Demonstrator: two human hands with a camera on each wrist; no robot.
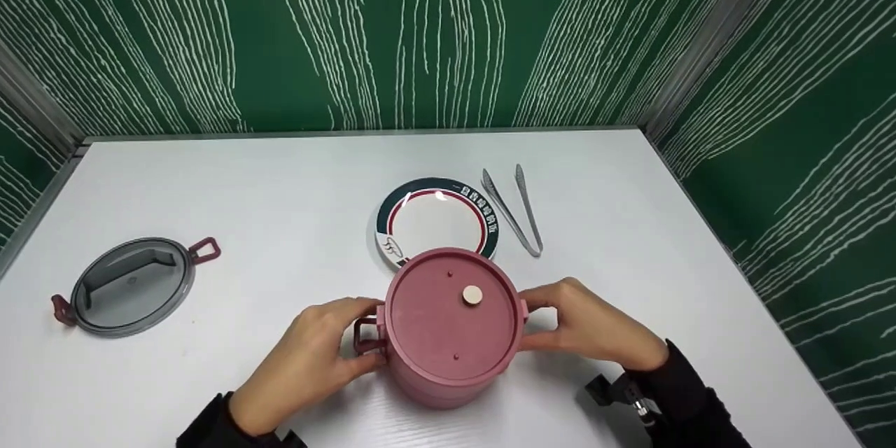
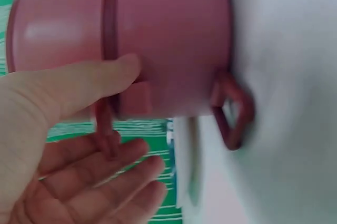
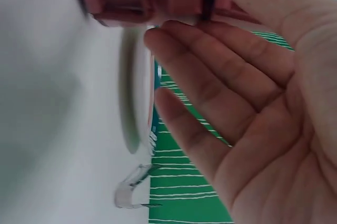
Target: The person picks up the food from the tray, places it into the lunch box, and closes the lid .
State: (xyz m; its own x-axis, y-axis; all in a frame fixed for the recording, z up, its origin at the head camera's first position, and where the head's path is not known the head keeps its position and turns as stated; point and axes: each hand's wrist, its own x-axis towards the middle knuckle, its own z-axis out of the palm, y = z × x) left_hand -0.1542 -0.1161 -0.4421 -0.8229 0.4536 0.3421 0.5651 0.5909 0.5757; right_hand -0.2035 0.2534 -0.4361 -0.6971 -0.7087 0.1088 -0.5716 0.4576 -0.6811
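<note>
A pink stacked pot stands at the near middle of the white table, its round top bearing a small cream knob. In the left wrist view its wall shows a seam between two tiers, with a handle near the table. My left hand grips it by the left side near the upper handle, thumb on the wall and fingers beyond. From the opposite side my right hand holds the upper part between thumb and fingers; its lower fingers stand off the pot.
Just behind the pot lies a white plate with a dark rim, partly covered by the pot's top. Metal tongs lie spread right of the plate. A glass lid with red handles lies at the left. Green walls border the table.
</note>
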